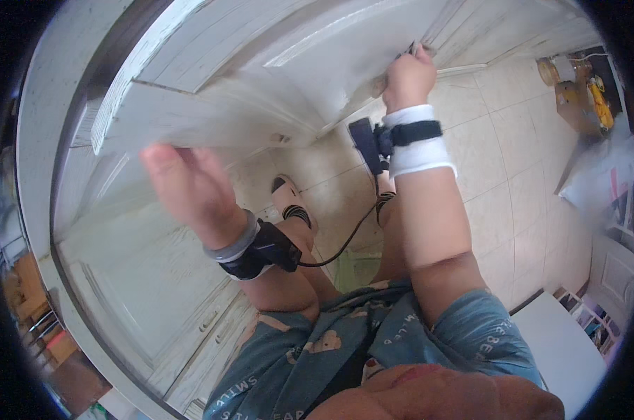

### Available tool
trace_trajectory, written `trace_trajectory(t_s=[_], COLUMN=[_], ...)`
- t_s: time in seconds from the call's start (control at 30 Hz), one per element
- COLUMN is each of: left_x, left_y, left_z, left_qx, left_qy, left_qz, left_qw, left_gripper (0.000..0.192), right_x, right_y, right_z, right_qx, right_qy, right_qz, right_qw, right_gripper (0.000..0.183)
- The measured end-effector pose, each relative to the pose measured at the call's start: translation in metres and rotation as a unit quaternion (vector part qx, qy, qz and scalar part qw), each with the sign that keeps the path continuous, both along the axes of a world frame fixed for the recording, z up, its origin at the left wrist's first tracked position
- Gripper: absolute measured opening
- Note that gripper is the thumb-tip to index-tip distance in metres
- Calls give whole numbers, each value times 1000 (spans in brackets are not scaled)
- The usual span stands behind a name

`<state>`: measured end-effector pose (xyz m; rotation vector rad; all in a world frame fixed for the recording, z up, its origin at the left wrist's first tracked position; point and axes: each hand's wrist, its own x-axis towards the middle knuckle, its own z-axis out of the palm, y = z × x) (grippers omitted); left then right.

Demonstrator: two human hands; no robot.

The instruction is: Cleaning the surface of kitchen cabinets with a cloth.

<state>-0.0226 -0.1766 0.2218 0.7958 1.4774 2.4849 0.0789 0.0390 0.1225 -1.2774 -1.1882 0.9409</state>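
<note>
My right hand (411, 73) is closed at the lower edge of a white panelled cabinet door (322, 68). A small dark piece (408, 51) shows at its fingertips. Mostly covered by the fingers, it cannot be told whether this is a handle or a loose thing. My left hand (191, 181) is raised and blurred in front of the white cabinet, thumb apart from the fingers, with nothing seen in it. A white wristband (422, 152) with a black strap and device (366, 144) is on my right wrist. Another black device (277, 244) is strapped to the left wrist.
A black cable (348, 239) hangs between the two wrist devices. My feet, one in a pale slipper (291, 197), stand on the tiled floor (485, 142). A pale green stool (353, 270) shows between my legs. Boxes and jars (569, 97) stand at the right; a white surface (553, 341) lies behind.
</note>
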Motion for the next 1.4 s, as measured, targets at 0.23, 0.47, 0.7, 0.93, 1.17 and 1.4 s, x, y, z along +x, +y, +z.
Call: trace_trajectory(t_s=[0.23,0.47,0.7,0.93,1.17,1.4], left_x=[-3,-2,-9,7,1,7], left_y=[-5,-1,-10,6,1,7], left_z=[4,5,-9,11,2,8], left_qx=[-25,15,7,15,-176,-57], left_qy=[24,5,15,-17,177,3], left_qz=[12,-14,-12,16,170,82], left_qw=[999,1000,1000,1000,953,995], left_gripper=[50,48,35,26,26,24], right_x=[13,6,3,31,9,-2], right_y=[3,18,17,26,17,-50], right_z=[70,36,22,63,-6,21], right_qx=[372,350,295,362,260,244], right_qy=[-92,-197,-165,-303,-275,-142], right_qz=[91,-19,-61,32,17,124], right_qw=[919,916,939,881,926,951], right_gripper=[31,35,42,55,38,44])
